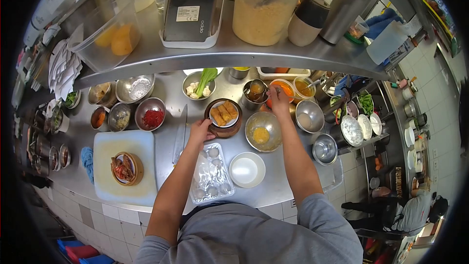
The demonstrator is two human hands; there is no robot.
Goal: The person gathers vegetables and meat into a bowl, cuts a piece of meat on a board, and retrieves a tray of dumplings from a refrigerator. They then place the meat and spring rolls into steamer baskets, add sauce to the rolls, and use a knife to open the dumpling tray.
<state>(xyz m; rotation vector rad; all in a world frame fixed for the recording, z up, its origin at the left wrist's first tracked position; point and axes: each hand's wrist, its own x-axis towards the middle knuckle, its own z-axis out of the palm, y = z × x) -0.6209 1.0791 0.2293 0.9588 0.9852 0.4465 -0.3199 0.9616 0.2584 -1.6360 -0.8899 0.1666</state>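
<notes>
My left hand (200, 132) grips the left side of a round bamboo steamer (233, 131). Inside it, golden fried rolls (224, 113) lie on a small white plate. My right hand (278, 101) is closed around the thin handle of a spoon, whose bowl end appears to be over a metal pot of dark sauce (253, 99). Behind that hand is a bowl of orange sauce (282, 87). A metal bowl with a yellow mixture (261, 136) sits just below it. Nearer my body are a white bowl (247, 170) and a plastic-wrapped tray of pale round items (212, 173).
A cutting board (124, 186) at left carries another steamer (128, 168) of reddish-brown food. A large knife (181, 134) lies beside the board. Metal bowls, one with chopped red food (150, 115), line the back. Overhead runs a steel shelf (195, 58). Another person (413, 213) is at far right.
</notes>
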